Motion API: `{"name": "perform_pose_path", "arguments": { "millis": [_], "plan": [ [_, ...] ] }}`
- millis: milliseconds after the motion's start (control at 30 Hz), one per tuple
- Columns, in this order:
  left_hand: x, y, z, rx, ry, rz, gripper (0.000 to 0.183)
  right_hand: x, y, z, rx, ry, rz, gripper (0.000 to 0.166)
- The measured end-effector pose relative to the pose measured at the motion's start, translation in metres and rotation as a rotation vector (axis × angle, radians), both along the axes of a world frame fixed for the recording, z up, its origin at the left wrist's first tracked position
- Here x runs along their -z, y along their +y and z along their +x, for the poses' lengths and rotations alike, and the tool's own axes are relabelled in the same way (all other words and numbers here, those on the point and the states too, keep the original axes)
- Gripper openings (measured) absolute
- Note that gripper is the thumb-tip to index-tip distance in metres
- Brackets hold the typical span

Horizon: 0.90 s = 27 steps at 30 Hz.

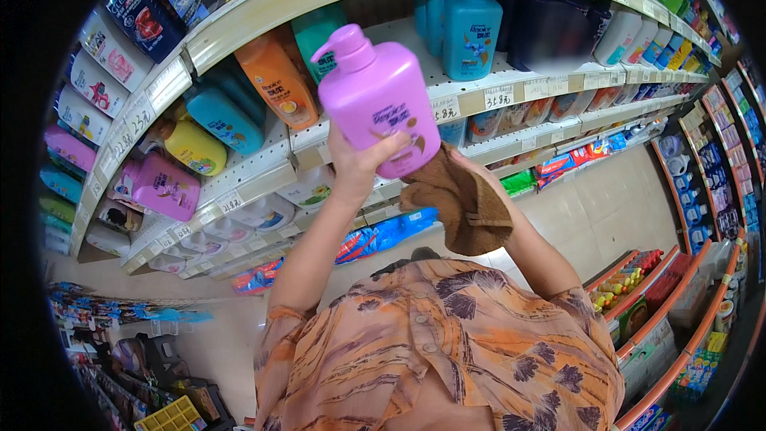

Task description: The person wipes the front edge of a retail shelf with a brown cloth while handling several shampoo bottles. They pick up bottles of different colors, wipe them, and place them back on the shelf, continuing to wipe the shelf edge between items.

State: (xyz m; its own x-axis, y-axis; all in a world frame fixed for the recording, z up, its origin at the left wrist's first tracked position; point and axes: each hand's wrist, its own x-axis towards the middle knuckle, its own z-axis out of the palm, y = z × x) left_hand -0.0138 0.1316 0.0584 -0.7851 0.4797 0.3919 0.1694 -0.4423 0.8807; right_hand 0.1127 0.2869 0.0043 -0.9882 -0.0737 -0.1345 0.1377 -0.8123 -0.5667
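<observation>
A pink Rejoice pump bottle [383, 102] is held up in front of the shelves, tilted with its pump towards the upper left. My left hand [359, 158] grips its lower side, thumb across the front. Below the bottle's base, my right hand [479, 176] holds a brown cloth [458, 209] that touches or nearly touches the bottle's lower right corner. Part of the cloth hangs down over my right wrist, and most of those fingers are hidden behind it.
A white perforated shelf [395, 42] carries a blue pump bottle [473, 36], an orange bottle [278, 84] and dark bottles [547, 30]. Another pink bottle [164, 188] and a yellow bottle [194, 146] stand at left. Orange-edged racks [688, 347] flank the aisle at right, above tiled floor [616, 215].
</observation>
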Motion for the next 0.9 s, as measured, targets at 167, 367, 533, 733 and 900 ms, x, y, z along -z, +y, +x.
{"name": "perform_pose_path", "arguments": {
  "millis": [167, 367, 533, 733, 900],
  "plan": [
    [-0.010, 0.045, -0.029, -0.024, 0.068, 0.011, 0.060, 0.004, 0.023, 0.027, 0.118, -0.097, 0.094, 0.051],
    [0.000, 0.080, -0.064, -0.112, 0.086, -0.014, 0.061, 0.019, 0.042, 0.040, 0.227, -0.195, 0.291, 0.047],
    [0.005, 0.097, -0.085, -0.141, 0.069, -0.010, 0.063, 0.045, 0.058, 0.040, 0.222, -0.158, 0.434, 0.041],
    [0.010, 0.108, -0.112, -0.188, 0.088, -0.103, 0.072, 0.045, 0.055, 0.037, 0.193, -0.139, 0.489, 0.036],
    [0.011, 0.110, -0.123, -0.168, 0.081, -0.144, 0.076, 0.040, 0.056, 0.037, 0.188, -0.138, 0.442, 0.033]
  ]
}}
